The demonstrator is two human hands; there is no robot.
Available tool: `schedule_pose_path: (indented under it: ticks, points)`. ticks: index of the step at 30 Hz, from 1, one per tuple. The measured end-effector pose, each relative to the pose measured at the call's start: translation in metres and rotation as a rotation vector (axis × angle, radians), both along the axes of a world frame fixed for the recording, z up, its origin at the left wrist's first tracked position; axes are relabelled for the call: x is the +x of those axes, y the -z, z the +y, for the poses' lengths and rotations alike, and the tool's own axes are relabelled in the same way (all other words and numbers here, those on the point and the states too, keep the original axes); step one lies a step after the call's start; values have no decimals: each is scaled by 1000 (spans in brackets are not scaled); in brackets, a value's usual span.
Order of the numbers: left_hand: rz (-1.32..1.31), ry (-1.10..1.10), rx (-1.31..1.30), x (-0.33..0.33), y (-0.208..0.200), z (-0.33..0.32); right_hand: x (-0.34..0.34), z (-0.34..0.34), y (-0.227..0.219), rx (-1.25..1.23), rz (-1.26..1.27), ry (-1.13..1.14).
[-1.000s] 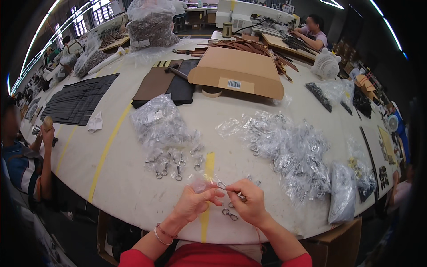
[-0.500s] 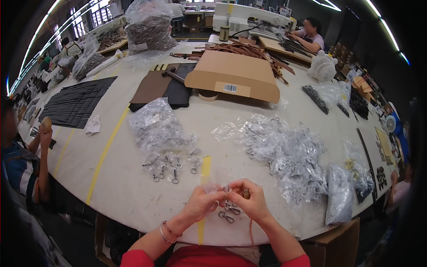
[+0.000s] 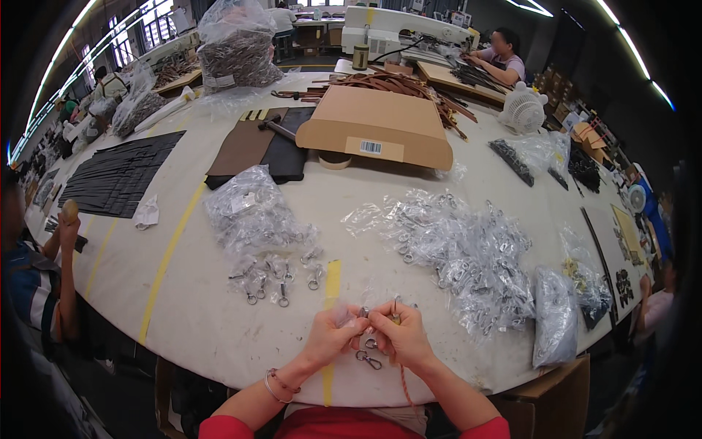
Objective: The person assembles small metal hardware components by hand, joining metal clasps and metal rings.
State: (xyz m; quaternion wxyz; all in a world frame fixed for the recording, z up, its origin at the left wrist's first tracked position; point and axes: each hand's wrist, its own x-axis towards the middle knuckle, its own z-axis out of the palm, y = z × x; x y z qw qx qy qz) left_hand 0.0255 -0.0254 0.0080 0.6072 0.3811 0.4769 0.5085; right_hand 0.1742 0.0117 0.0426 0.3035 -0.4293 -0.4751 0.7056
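Observation:
My left hand [image 3: 330, 338] is closed, pinching a small metal snap hook [image 3: 364, 312] together with a piece of clear plastic [image 3: 342, 315]. Against it, the fingertips of my right hand [image 3: 404, 335] press at the same metal part. A small brass-coloured tool [image 3: 396, 318] sticks out between the right fingers, its shape mostly hidden. From under that hand a reddish cord [image 3: 405, 384] hangs down. Just below my fingers a loose snap hook [image 3: 369, 359] lies on the table, with another one partly covered above it.
A big heap of bagged snap hooks [image 3: 468, 256] spreads to the right, a smaller bagged pile [image 3: 256, 212] to the left. Further back are a cardboard box [image 3: 376, 121], a hammer [image 3: 278, 128] and black strips [image 3: 121, 175]. A co-worker's hand [image 3: 68, 230] is at far left.
Both my hands have shifted slightly left and stay together at the metal part. The view has shifted slightly. At left, the co-worker still holds up a rounded tan object.

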Motion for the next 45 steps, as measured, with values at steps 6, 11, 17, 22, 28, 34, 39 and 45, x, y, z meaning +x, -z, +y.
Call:
schedule_pose_path:
  ticks: [6, 11, 17, 22, 28, 34, 39, 45]
  points:
    - [-37, 100, 104, -1, 1, -2, 26, 32, -19, -38, -151, -251]
    - [128, 95, 248, -2, 9, 2, 23, 35, -18, -135, -55, -302]
    - [226, -59, 253, 1, 12, 0, 16, 17, -12, -57, 7, -479]
    - [100, -30, 69, 5, 0, -2, 17, 23, 5, 13, -24, -421]
    - [12, 24, -39, 6, -2, 3, 3, 6, 16, 863, -552, -180]
    - [-74, -64, -15, -3, 4, 2, 13, 11, -16, 388, -412, -314]
    - [32, 79, 72, 2, 2, 4, 13, 17, 7, 144, -183, -323]
    - [-35, 45, -30, -10, -7, -1, -7, 15, 10, 607, -491, -264]
